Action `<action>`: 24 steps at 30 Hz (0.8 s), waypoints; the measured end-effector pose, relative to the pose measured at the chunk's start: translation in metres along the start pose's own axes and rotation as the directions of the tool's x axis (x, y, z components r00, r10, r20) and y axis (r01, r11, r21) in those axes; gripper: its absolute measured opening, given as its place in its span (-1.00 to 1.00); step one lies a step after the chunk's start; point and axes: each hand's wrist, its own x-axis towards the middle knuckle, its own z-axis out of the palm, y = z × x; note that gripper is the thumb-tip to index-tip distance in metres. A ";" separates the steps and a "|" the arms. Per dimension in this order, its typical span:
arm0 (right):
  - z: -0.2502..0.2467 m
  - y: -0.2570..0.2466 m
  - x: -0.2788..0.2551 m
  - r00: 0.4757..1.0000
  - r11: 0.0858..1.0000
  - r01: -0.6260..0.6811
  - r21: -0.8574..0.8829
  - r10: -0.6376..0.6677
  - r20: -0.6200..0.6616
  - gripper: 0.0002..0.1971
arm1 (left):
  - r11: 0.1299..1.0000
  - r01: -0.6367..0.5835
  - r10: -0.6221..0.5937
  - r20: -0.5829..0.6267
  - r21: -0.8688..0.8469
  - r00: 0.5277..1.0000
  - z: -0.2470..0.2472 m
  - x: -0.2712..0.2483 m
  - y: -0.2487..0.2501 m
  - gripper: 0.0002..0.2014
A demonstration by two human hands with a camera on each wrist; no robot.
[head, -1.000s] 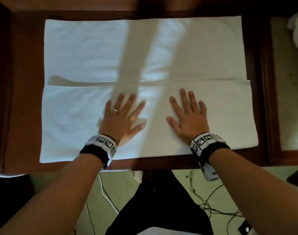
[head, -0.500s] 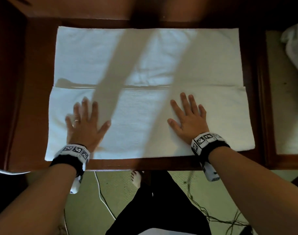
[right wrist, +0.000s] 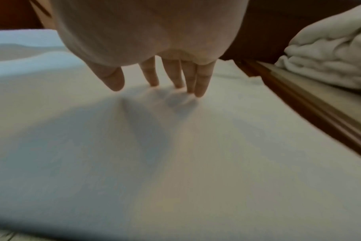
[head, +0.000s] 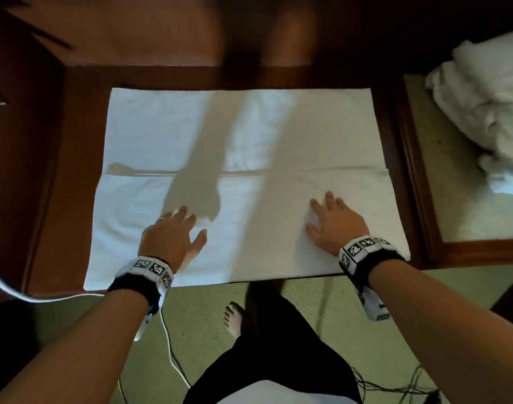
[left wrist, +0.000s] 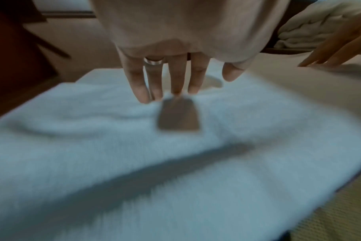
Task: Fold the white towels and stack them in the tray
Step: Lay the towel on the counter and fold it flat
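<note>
The white towel (head: 278, 135) lay spread on the wooden table (head: 60, 199), its near part folded over. Both the left hand (head: 169, 239) and right hand (head: 335, 223) rested on it, fingers straight (grasping nothing).

Crumpled towel pile (head: 479, 112) at right

Dark wooden table (head: 60, 182); green carpet (head: 307, 304)

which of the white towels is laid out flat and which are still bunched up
The towel on the table under both hands is flat, its near part folded over. The towels in the tray on the right are a crumpled heap.
</note>
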 end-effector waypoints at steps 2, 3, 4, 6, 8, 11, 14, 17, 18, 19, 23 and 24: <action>-0.015 0.002 -0.003 0.999 1.000 -0.014 -0.016 0.014 -0.035 -0.55 | 0.999 0.011 -0.012 0.029 0.038 0.999 -0.019 0.001 0.002 -0.51; -0.023 0.004 0.000 0.999 1.000 -0.023 0.009 0.023 -0.046 -0.62 | 1.000 0.014 -0.015 0.031 0.023 0.999 -0.028 0.006 0.002 -0.56; -0.031 0.007 0.006 0.998 0.999 -0.030 0.044 0.032 -0.051 -0.68 | 1.000 0.016 -0.016 0.027 0.001 1.000 -0.038 0.011 0.000 -0.60; -0.048 0.013 0.023 0.997 0.995 -0.029 0.091 0.036 -0.068 -0.74 | 0.998 0.025 -0.026 -0.017 -0.053 1.000 -0.059 0.027 -0.004 -0.60; -0.066 0.018 0.046 0.994 0.992 -0.020 0.121 0.032 -0.101 -0.70 | 0.993 0.024 -0.033 -0.079 -0.112 0.996 -0.082 0.049 -0.008 -0.56; -0.098 0.023 0.087 0.988 0.979 -0.014 0.203 0.045 -0.149 -0.62 | 0.977 0.028 -0.061 -0.152 -0.212 0.987 -0.114 0.090 -0.014 -0.55; -0.123 0.028 0.132 0.979 0.973 0.018 0.228 0.029 -0.202 -0.62 | 0.966 0.054 -0.104 -0.191 -0.252 0.976 -0.131 0.138 -0.021 -0.56; -0.138 0.036 0.171 0.964 0.973 0.065 0.221 -0.004 -0.265 -0.62 | 0.972 0.073 -0.120 -0.206 -0.222 0.971 -0.136 0.184 -0.027 -0.50; -0.143 0.040 0.184 0.963 0.976 0.076 0.203 -0.019 -0.268 -0.59 | 0.982 0.072 -0.106 -0.192 -0.175 0.976 -0.135 0.198 -0.028 -0.49; -0.147 0.043 0.196 0.963 0.980 0.090 0.177 -0.040 -0.268 -0.56 | 0.992 0.066 -0.085 -0.175 -0.111 0.981 -0.134 0.210 -0.030 -0.47; -0.152 0.057 0.231 0.955 0.992 0.126 0.005 -0.120 -0.271 -0.55 | 0.998 0.062 -0.057 -0.127 0.029 0.990 -0.126 0.240 -0.033 -0.40; -0.149 0.059 0.235 0.951 0.992 0.125 -0.012 -0.123 -0.282 -0.55 | 0.997 0.075 -0.071 -0.125 0.022 0.990 -0.123 0.243 -0.033 -0.40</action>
